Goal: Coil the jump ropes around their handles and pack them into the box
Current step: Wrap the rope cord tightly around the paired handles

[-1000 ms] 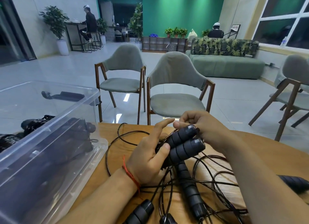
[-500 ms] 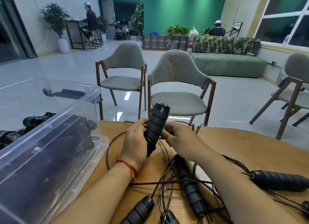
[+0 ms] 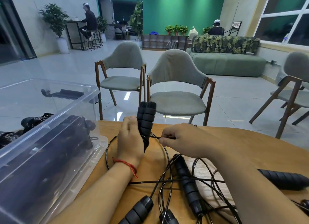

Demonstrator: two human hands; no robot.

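Observation:
My left hand (image 3: pixel 129 140) grips a pair of black ribbed jump rope handles (image 3: pixel 146 118), held upright side by side above the wooden table (image 3: pixel 250 145). To their right, my right hand (image 3: pixel 179 140) pinches the thin black rope (image 3: pixel 154 137) where it leaves the handles' lower end. The rope loops down across the table. A clear plastic box (image 3: pixel 50 140) stands at the left with dark coiled ropes inside.
Loose handles lie among tangled rope near me: one in the middle (image 3: pixel 187 183), one at the front (image 3: pixel 138 210), one at the right (image 3: pixel 284 180). Two grey chairs (image 3: pixel 177 83) stand beyond the table's far edge.
The paired handles went from lying sideways in both hands to standing upright in my left hand. My right hand let go of them and now pinches the rope beside them.

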